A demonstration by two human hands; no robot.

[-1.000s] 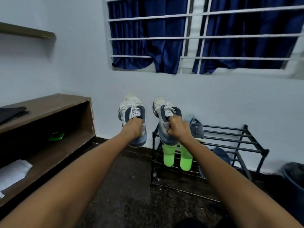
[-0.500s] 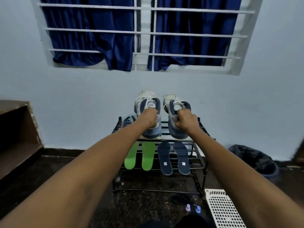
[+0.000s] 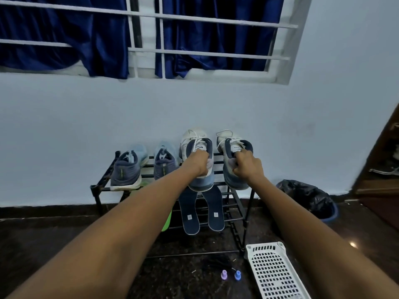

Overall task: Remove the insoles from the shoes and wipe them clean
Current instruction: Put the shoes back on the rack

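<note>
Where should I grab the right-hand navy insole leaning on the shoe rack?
Pinch the right navy insole at its rounded lower end, from the front and below. That end lies clear in front of the rack bars, while the top is hidden.

The light is dim, cool and bluish, and falls evenly on the wall with no hard shadows. A pale strip of daylight shows between the curtains. The floor is near black and grainy, with one small glint at the right. Shadow under the rack is soft. The wide lens bows the window bars and stretches the forearms at the lower corners. The shoes and hands at centre are sharpest; the edges go soft.
</note>
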